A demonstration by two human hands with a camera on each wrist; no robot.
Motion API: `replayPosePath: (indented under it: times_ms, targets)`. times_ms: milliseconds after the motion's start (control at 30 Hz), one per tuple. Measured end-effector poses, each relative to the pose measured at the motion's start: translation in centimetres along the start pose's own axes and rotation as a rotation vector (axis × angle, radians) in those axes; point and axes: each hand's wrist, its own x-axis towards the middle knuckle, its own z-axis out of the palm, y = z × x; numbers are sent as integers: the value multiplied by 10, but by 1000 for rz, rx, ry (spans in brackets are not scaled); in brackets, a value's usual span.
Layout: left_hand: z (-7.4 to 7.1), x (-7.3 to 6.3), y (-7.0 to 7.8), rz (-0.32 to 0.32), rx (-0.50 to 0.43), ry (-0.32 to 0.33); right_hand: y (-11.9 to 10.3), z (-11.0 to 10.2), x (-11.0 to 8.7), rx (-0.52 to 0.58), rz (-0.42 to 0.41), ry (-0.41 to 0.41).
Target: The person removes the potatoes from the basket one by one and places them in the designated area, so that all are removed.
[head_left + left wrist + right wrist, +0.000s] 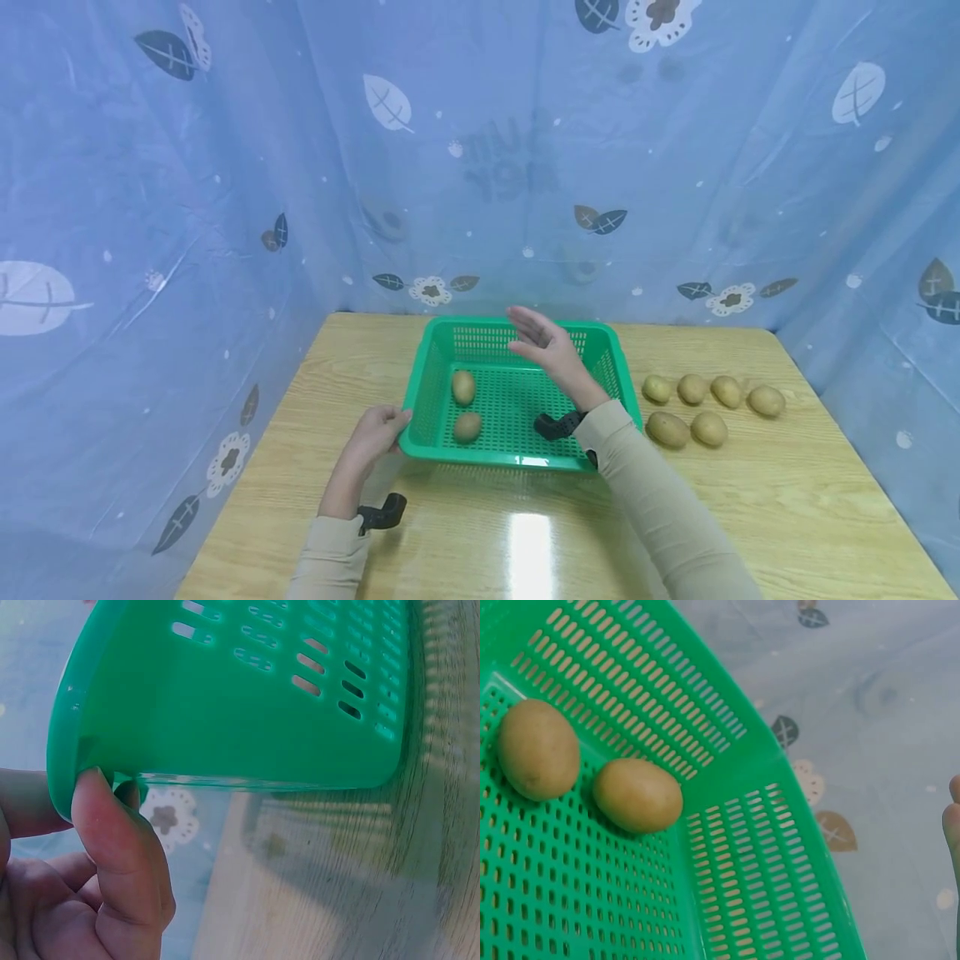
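A green plastic basket point(487, 457) with slotted walls stands on the wooden table. My left hand point(372, 435) pinches its rim at the near left corner; the left wrist view shows fingers point(120, 840) curled over the basket's lip. Inside, towards the left end, lie two potatoes, one farther back point(464, 387) and one nearer point(467, 427). Above the basket's right half hovers my right hand point(551, 350), fingers extended and thumb apart, holding nothing. Only its fingertips point(952, 817) enter the right wrist view, at the edge, while both potatoes point(637, 795) show clearly there.
Several potatoes point(709, 428) lie in two rough rows on the table point(810, 500), right of the basket. A patterned blue curtain point(480, 167) encloses the back and sides. Each wrist carries a black camera mount point(384, 511).
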Motion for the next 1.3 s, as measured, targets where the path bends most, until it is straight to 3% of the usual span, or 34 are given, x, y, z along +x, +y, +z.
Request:
replayPosePath:
  times_ms: [400,600,800,1300]
  targets:
    - [3,-2,1,-3,15,11,22,10,24,6,63,-48]
    - [2,-1,1,-6,8,12,55,13,40,41,117,-57]
    - [2,0,1,-10,4,4,78,18,47,-36,181,-100]
    - [2,1,2,-7,-1,9,100,30,51,-251,323,-235]
